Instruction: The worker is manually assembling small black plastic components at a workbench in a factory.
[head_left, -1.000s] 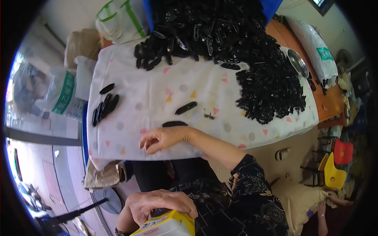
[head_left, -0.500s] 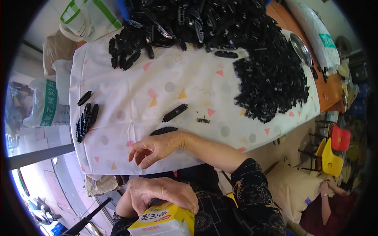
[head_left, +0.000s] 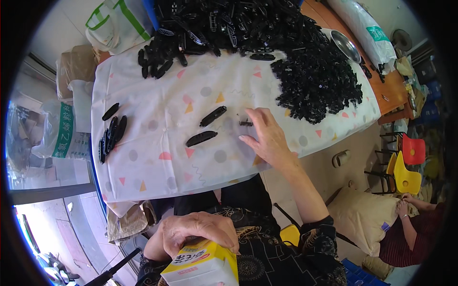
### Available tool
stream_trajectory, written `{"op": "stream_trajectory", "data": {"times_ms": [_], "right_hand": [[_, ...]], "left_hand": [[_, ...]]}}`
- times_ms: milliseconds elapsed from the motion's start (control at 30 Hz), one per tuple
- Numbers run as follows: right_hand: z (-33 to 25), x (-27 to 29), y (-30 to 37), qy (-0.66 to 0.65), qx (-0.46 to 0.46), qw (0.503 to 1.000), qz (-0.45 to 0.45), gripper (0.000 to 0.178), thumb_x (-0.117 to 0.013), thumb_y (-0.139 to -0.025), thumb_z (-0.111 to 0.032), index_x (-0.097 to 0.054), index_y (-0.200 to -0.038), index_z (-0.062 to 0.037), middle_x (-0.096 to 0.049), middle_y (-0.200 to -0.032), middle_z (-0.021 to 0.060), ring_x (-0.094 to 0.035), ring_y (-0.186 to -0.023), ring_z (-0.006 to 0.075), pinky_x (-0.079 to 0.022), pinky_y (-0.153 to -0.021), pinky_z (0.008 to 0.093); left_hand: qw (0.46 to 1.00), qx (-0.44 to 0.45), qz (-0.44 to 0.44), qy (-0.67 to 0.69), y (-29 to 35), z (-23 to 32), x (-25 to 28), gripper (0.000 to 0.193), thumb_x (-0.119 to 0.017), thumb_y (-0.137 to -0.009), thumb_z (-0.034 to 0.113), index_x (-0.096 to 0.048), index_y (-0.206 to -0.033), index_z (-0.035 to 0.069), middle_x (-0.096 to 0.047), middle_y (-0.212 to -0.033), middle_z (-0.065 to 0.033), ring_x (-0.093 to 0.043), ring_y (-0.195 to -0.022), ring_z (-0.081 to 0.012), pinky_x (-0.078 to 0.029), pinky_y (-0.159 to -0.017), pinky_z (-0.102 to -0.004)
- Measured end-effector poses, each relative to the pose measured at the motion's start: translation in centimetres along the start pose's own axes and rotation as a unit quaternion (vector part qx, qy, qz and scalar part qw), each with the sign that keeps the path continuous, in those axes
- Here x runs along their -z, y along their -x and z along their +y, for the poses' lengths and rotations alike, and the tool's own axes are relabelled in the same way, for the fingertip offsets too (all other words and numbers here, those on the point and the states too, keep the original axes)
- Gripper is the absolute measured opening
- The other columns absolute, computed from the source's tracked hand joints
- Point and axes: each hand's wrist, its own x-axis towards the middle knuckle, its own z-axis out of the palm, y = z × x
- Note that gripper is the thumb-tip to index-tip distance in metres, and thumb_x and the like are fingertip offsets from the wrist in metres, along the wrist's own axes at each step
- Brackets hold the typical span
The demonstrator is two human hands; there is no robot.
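Note:
In front of my body, my left hand (head_left: 198, 228) is closed around the top of a yellow and white drink carton (head_left: 202, 267). Over the table, my right hand (head_left: 271, 140) has its thumb and fingers apart with nothing between them. Close to its fingertips lies a small cluster of tiny black parts (head_left: 245, 123). Two long black plastic pieces, one slanted (head_left: 213, 116) and one curved (head_left: 201, 138), rest on the cloth to its left. Further left, several similar black pieces (head_left: 112, 135) lie together, with a single piece (head_left: 110, 111) just beyond them.
A patterned white cloth (head_left: 157, 112) covers the table. Long black pieces (head_left: 214, 28) are heaped at the back, small black parts (head_left: 319, 81) at the right beside a metal bowl (head_left: 345, 46). A co-worker's hands (head_left: 404, 206) touch a large beige sack (head_left: 360, 217) at lower right.
My right hand has swung from the table's near edge, out and to the right, toward the small parts. The curved black piece is now uncovered. My left hand still grips the carton.

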Motion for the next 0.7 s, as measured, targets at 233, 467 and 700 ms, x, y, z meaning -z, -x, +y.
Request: {"op": "stream_trajectory", "data": {"times_ms": [233,467,700], "right_hand": [[4.0,-3.9,-2.6,0.159,0.064,0.984,0.054,0.017,-0.066,-0.077,-0.009,-0.058,-0.091,-0.0048,-0.052,-0.087,0.0085,-0.054,-0.08,0.0277,-0.047,-0.07,0.0373],[3.8,-4.0,-3.8,0.128,0.089,0.981,0.11,0.013,-0.065,-0.076,-0.004,-0.057,-0.085,-0.0039,-0.052,-0.086,0.0091,-0.055,-0.081,0.0274,-0.046,-0.068,0.0369],[3.5,-3.7,-3.9,0.112,0.095,0.985,0.089,0.012,-0.065,-0.075,-0.003,-0.057,-0.084,-0.0034,-0.053,-0.088,0.0096,-0.055,-0.082,0.0282,-0.046,-0.069,0.037]], "left_hand": [[0.999,-0.02,-0.013,0.025,2.3,0.4,-1.7,0.073,-0.06,-0.08,0.049,-0.047,-0.125,-0.006,-0.055,-0.117,-0.0221,-0.055,-0.1,-0.0356,-0.044,-0.081,-0.0425],[0.998,-0.043,0.038,-0.008,3.5,1.4,-0.8,0.069,-0.059,-0.08,0.046,-0.049,-0.122,-0.007,-0.056,-0.114,-0.0222,-0.058,-0.096,-0.0355,-0.045,-0.079,-0.0417],[0.997,-0.06,0.02,-0.052,1.4,2.4,1.5,0.062,-0.062,-0.078,0.042,-0.053,-0.114,-0.008,-0.06,-0.102,-0.0275,-0.063,-0.091,-0.0367,-0.052,-0.069,-0.0385]]}}
